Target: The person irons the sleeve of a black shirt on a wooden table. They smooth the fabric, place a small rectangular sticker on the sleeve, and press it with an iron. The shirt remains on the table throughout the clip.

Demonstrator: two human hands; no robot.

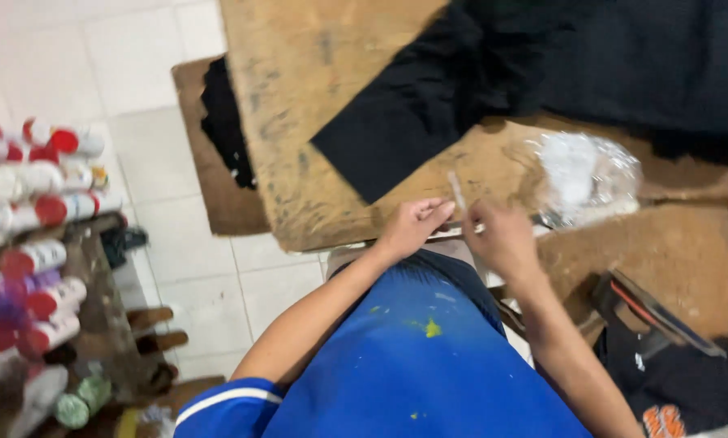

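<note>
At the near edge of the wooden worktop (299, 89), both hands meet just above the person's blue shirt (412, 365). Between them is a thin pale strip (458, 195), blurred, standing nearly upright and tilted slightly left. The left hand (412, 225) has its fingers curled toward the strip's lower end, thumb and forefinger close together in a narrow grip; whether they actually pinch the strip cannot be told through the blur. The right hand (500, 235) is curled shut in a loose fist just right of the strip, and appears to have hold of its base, though the contact is hidden behind the knuckles.

Beyond the hands, a black cloth (493, 73) lies spread across the worktop, one corner reaching toward the left hand. Just right of the strip sits a crumpled clear plastic bag (583, 174). At lower right, another dark garment (672, 381) with an orange print lies under a flat dark tool (656, 312). Well apart on the left, a shelf (88, 268) carries red-capped spray cans (39, 203) lying on their sides, above the white tiled floor (137, 65).
</note>
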